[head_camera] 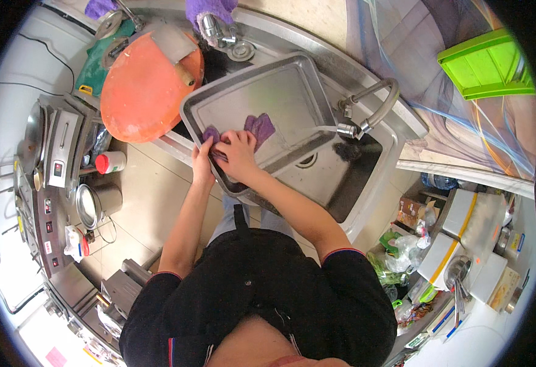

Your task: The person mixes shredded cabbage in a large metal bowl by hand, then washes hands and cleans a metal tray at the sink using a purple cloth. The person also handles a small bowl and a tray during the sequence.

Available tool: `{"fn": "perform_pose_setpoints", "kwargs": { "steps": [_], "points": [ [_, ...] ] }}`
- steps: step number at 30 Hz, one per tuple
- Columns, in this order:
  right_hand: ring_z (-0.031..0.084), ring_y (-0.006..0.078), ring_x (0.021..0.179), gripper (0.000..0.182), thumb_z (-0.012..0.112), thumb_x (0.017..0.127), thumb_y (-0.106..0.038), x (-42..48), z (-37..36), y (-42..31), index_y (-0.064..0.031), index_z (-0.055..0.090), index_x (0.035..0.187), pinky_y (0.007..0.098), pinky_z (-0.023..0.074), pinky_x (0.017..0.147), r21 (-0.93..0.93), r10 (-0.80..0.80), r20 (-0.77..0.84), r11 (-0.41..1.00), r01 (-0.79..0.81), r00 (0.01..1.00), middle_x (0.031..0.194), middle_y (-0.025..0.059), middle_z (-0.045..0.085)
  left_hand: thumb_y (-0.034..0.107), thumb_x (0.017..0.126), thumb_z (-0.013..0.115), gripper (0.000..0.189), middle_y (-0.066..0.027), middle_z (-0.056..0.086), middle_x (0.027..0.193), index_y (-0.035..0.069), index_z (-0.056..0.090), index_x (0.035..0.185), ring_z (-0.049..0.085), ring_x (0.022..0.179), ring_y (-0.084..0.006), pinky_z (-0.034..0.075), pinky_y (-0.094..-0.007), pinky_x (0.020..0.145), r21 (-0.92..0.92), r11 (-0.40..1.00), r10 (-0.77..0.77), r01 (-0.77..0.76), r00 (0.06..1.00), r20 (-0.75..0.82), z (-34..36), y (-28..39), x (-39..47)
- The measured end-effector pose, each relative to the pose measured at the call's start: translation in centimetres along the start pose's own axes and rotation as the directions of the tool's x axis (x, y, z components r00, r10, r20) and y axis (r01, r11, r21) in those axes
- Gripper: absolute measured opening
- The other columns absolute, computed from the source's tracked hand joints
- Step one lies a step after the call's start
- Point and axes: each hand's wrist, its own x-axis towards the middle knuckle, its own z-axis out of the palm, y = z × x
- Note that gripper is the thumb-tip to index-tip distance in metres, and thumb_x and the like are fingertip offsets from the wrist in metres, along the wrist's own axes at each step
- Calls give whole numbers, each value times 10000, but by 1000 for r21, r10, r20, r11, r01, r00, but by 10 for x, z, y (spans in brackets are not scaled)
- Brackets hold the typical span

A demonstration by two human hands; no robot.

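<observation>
A rectangular metal tray (291, 96) lies tilted across the steel sink (373, 183). My left hand (203, 160) is at the tray's near left corner, its fingers at the rim and on one end of a purple cloth (261, 130). Close beside it, my right hand (238, 153) presses on the cloth inside the tray, fingers bent over it. The cloth spreads out on both sides of my right hand. From the right, a flexible faucet (348, 130) reaches over the tray's edge, with water running from it into the tray.
An orange round board (146, 91) with a cleaver (174, 43) on it stands left of the tray. A dark scouring pad (346, 151) lies in the sink near the drain (307, 160). A second faucet (210, 27) is behind. A lidded jar (112, 162) and metal pot (91, 206) are at left.
</observation>
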Motion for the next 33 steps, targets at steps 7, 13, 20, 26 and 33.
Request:
{"fn": "perform_pose_setpoints", "kwargs": {
  "steps": [7, 13, 20, 26, 33],
  "points": [
    [370, 294, 1117, 174, 710, 634, -169, -46, -35, 20, -172, 645, 796, 669, 234, 951, -157, 137, 367, 984, -84, 920, 1080, 29, 443, 26, 751, 595, 166, -29, 591, 831, 21, 577, 917, 543, 765, -140, 444, -276, 695, 7, 992, 129, -129, 992, -1, 0, -5, 6],
    [423, 315, 1051, 237, 698, 602, -101, -45, -56, 103, -107, 615, 825, 468, 417, 812, -185, 250, 273, 961, -204, 929, 1084, 79, 449, -22, 760, 562, 248, -9, 617, 887, 22, 606, 1000, 539, 801, -107, 423, -248, 752, 163, 923, 343, -349, 937, 64, 8, -3, -4],
    [438, 337, 1031, 320, 688, 601, -95, -32, -54, 78, -103, 602, 909, 460, 411, 824, -75, 162, 139, 985, -153, 977, 1067, 114, 455, 4, 784, 569, 298, 1, 605, 946, 19, 588, 1081, 520, 858, -97, 409, -244, 786, 241, 858, 436, -453, 891, 126, 7, -5, -12],
    [443, 344, 1031, 439, 688, 598, -89, -56, -36, 67, -103, 557, 1017, 439, 395, 864, -66, -33, -14, 997, 32, 999, 1076, 124, 464, 48, 776, 563, 183, -24, 583, 857, 12, 568, 956, 535, 791, -131, 430, -277, 729, 176, 935, 317, -307, 948, -27, 6, -2, -30],
    [481, 350, 985, 382, 648, 667, -98, -1, -62, 79, -38, 564, 1034, 408, 408, 862, 145, 358, -211, 932, -333, 910, 999, 174, 486, 23, 731, 512, 322, -60, 591, 908, -5, 543, 1050, 536, 840, -166, 438, -298, 764, 211, 945, 265, -249, 963, -52, -5, 7, -48]
  ]
}}
